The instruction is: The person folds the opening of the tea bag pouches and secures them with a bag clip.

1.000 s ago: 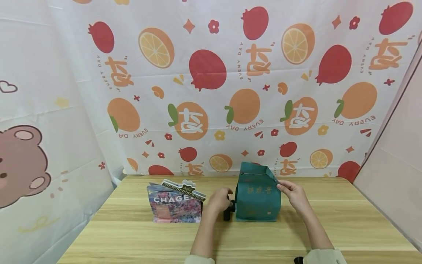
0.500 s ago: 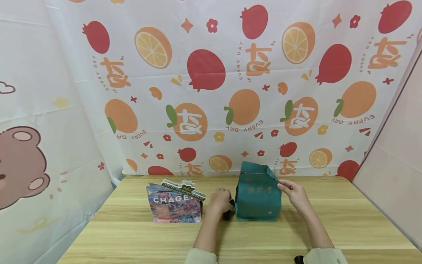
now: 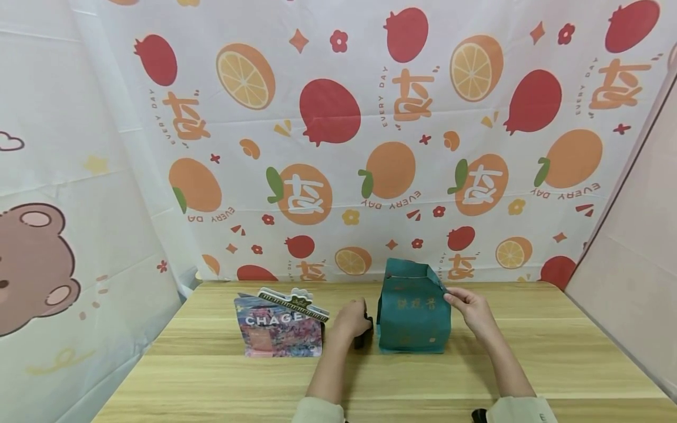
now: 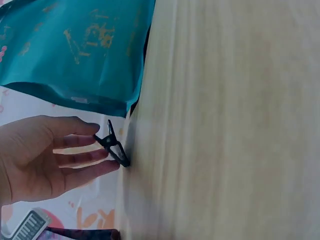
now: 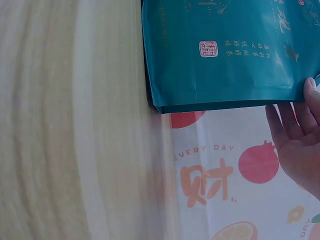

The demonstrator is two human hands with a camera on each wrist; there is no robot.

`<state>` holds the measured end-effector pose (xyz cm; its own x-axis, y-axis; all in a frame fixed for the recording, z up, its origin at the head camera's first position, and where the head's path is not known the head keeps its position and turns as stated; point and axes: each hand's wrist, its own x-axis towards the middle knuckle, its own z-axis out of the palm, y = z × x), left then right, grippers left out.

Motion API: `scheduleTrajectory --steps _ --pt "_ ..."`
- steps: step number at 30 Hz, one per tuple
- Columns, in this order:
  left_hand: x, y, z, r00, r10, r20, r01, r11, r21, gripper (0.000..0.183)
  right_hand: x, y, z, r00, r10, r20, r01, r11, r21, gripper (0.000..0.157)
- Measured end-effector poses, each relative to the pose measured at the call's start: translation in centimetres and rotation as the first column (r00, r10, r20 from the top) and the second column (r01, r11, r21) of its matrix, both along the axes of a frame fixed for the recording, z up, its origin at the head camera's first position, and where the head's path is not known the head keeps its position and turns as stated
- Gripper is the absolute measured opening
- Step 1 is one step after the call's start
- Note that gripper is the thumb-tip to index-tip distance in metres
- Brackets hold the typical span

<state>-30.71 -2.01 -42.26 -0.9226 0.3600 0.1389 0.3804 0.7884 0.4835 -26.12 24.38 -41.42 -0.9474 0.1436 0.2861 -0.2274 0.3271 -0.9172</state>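
Note:
A teal tea bag with gold characters stands upright on the table, its top folded in. My right hand pinches the bag's upper right edge; in the right wrist view the thumb is on the front and the other fingers lie behind. To the bag's left, my left hand holds a small black spring clamp between thumb and fingers. In the left wrist view the clamp is apart from the bag and close to the tabletop.
Left of my left hand stands a colourful pouch with a white and black bag clip across its top. The wooden table ends at a fruit-print curtain behind. A small black object shows by the right sleeve.
My left hand has closed on the black clamp and drawn it slightly left, away from the bag. The right hand stays at the bag's edge.

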Motion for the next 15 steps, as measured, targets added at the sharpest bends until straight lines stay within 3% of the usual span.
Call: scheduleTrajectory --steps 6,11,15 --pt "0.09 -0.56 0.36 1.0 0.001 0.015 -0.001 0.998 0.06 0.015 0.02 0.02 -0.12 1.0 0.005 -0.019 -0.005 1.0 0.001 0.03" --pt "-0.02 -0.8 0.48 0.999 0.034 -0.012 -0.033 0.999 0.027 0.004 0.06 0.0 -0.1 1.0 0.016 -0.02 -0.016 1.0 -0.005 0.031" --pt "-0.18 -0.83 0.43 0.999 0.045 -0.021 -0.044 0.999 0.005 0.013 0.08 0.01 -0.04 1.0 0.016 -0.011 -0.016 1.0 -0.007 0.032"
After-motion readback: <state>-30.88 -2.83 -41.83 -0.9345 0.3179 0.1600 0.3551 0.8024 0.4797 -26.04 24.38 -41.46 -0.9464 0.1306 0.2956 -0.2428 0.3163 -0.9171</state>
